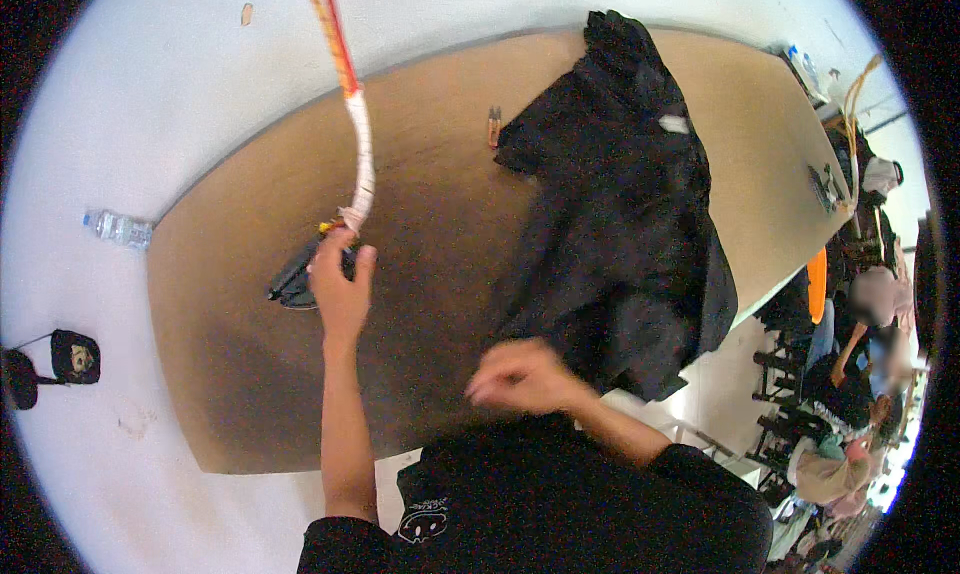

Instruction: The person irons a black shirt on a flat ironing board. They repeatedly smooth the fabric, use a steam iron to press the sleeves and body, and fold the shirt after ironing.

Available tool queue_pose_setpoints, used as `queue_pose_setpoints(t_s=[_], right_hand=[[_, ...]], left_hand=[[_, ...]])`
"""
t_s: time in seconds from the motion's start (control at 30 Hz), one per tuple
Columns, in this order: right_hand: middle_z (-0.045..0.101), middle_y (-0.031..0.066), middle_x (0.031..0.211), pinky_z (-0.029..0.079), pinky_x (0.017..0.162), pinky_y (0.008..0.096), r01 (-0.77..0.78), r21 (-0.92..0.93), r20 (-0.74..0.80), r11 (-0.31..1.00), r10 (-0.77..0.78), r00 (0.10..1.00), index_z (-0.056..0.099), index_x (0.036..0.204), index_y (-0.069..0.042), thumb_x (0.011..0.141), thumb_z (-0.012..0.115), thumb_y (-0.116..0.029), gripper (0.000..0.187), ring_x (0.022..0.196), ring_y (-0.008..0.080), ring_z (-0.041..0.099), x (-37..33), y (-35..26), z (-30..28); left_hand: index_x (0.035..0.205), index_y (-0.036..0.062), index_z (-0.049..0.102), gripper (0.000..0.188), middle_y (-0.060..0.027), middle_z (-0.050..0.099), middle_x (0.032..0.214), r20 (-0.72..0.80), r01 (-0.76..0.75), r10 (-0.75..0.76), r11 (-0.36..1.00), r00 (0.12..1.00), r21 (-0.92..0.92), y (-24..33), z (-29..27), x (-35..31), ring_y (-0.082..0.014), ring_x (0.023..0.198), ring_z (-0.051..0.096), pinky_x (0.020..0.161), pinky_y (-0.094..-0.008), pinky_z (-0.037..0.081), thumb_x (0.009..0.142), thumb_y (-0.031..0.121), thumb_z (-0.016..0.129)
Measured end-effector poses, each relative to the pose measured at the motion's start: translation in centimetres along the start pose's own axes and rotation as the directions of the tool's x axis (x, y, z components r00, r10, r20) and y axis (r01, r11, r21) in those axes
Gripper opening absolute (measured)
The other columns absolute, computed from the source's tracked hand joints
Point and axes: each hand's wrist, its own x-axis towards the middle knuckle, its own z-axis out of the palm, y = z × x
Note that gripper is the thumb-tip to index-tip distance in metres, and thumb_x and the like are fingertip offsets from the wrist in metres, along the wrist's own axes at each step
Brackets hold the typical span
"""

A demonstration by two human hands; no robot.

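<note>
At the left of the brown table [430, 184], my left hand [341, 289] is on a dark iron [294, 277]. My fingers reach over its handle end and the thumb lies on the other side, with a dark part between them. A white-wrapped hose [362, 154] with red and yellow lines comes down to the iron from above. My right hand [525, 376] is over the near part of the table, curled and smeared by motion, with no held object visible. Just right of it spreads a wrinkled black garment [620, 194] with a small white label [673, 124].
Small orange-handled thread snips [494, 127] lie beside the garment. A clear plastic bottle [122, 230] and a black cap-like item [75, 357] are on the white surface at left. Dark small items [826, 187] sit at the table's right end. Several people work beyond, at right.
</note>
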Motion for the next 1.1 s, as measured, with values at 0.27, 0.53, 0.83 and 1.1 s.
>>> queue_pose_setpoints(t_s=[0.27, 0.53, 0.83, 1.1], right_hand=[[0.068, 0.0135, 0.112, 0.053, 0.088, 0.0445, 0.008, -0.255, 0.434, 0.967, 0.107, 0.895, 0.06, 0.127, -0.01, 0.086, 0.072, -0.023, 0.045, 0.105, 0.0333, 0.065, 2.9, 0.3, 11.1], [0.06, 0.0159, 0.12, 0.049, 0.091, 0.0518, -0.285, -0.851, -0.154, 0.441, 0.311, 0.938, 0.055, 0.134, -0.012, 0.085, 0.073, -0.043, 0.06, 0.114, 0.0364, 0.057, 2.0, 7.2, 14.6], [0.062, 0.0201, 0.122, 0.049, 0.095, 0.0504, -0.268, -0.664, -0.313, 0.699, 0.066, 0.947, 0.06, 0.13, -0.009, 0.09, 0.068, -0.05, 0.058, 0.115, 0.04, 0.059, 5.5, 7.1, 21.3], [0.048, 0.0053, 0.067, 0.041, 0.054, 0.0278, -0.013, -0.545, -0.366, 0.838, -0.224, 0.903, 0.064, 0.09, -0.004, 0.072, 0.072, 0.007, 0.022, 0.056, 0.0145, 0.047, -1.5, -0.2, 24.7]], left_hand=[[0.118, -0.0004, 0.064, 0.028, -0.007, 0.071, 0.098, 0.331, 0.516, -0.398, 0.704, 0.856, -0.489, -6.8, 0.1, -16.5, -0.0137, 0.082, 0.064, 0.072, -0.028, 0.052, 0.097, 0.018, 0.066], [0.111, 0.0014, 0.066, 0.022, -0.0123, 0.071, 0.098, -0.175, 0.418, -0.429, 0.903, 0.886, -0.094, -22.7, -14.2, -30.3, -0.0212, 0.088, 0.068, 0.081, -0.033, 0.054, 0.095, 0.016, 0.066], [0.118, 0.0036, 0.066, 0.04, -0.0168, 0.066, 0.121, -0.108, -0.006, 0.026, 0.984, 0.994, 0.179, -18.5, -13.5, -20.6, -0.0327, 0.105, 0.066, 0.094, -0.0441, 0.049, 0.092, 0.033, 0.07], [0.096, 0.0017, 0.07, 0.029, -0.0163, 0.068, 0.082, -0.033, -0.122, 0.118, 0.957, 0.993, -0.263, -14.2, -20.9, -30.3, -0.0327, 0.081, 0.06, 0.076, -0.0405, 0.045, 0.087, 0.029, 0.072]])
